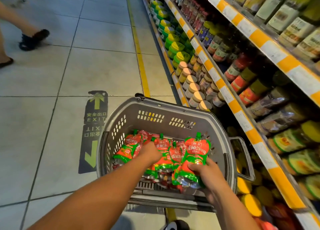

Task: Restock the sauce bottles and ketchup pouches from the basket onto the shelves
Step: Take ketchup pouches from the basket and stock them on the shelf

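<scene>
Early stage: grey plastic basket [173,108] holds many red-green ketchup pouches [129,147]. Right hand [206,169] fingers grip several; left hand [149,152] fingers hidden among pouches, can't tell.

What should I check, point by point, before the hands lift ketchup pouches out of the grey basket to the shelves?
1. Right hand grip: fingers curl round the lower part of upright ketchup pouches. Ok.
2. Left hand grip: it reaches in among the pouches in the basket, but its fingers are hidden. Cannot tell.
3. Basket: it sits beside the shelves with its top open, so the way up looks free. Ok.
4. Free slot on the shelves: every visible row looks full, and the pouch spot is not seen. Cannot tell.
5. Aisle: a passer-by's foot is at the far left, away from the basket. Ok.
</scene>
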The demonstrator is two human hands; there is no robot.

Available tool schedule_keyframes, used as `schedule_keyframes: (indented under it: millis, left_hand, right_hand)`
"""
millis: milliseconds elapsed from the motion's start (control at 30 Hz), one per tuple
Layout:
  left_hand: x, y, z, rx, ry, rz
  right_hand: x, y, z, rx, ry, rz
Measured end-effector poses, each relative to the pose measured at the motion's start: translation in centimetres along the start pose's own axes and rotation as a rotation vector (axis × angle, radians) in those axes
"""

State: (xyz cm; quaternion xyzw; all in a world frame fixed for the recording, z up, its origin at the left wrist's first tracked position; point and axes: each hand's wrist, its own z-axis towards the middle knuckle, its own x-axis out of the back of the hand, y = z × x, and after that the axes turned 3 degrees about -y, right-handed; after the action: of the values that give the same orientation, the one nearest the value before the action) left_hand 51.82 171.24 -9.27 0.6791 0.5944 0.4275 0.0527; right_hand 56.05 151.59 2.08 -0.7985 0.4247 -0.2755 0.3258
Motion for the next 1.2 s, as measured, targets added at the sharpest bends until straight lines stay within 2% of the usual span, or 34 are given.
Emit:
schedule_keyframes:
  millis: [133, 300, 433, 733, 933, 1033, 1200]
  left_hand:
    - [-2.7, 0.6, 2.0, 0.008, -0.064, 0.1]
    - [-4.5, 1.2, 2.9, 0.111, 0.036, 0.288]
    - [-3.4, -0.6, 3.6, 0.205, 0.111, 0.244]
    - [-2.9, -2.9, 4.2, 0.306, 0.104, 0.078]
    - [-1.7, -1.7, 1.8, 0.221, 0.071, 0.155]
    - [-0.4, -1.7, 1.1, 0.185, 0.121, 0.193]
    - [2.2, -2.1, 0.0, 0.043, 0.151, 0.117]
  right_hand:
    - [0.5, 0.1, 0.0, -0.002, 0.009, -0.003]
    - [1.6, 0.6, 0.1, 0.0, 0.026, -0.006]
    - [2.8, 1.1, 0.1, -0.014, 0.049, 0.001]
    - [3.3, 1.1, -0.7, 0.012, 0.051, 0.016]
    - [3.4, 0.9, -1.6, 0.048, 0.033, 0.049]
    - [3.8, 0.8, -2.2, 0.077, 0.02, 0.069]
    - [4.3, 0.3, -3.6, 0.134, 0.006, 0.134]
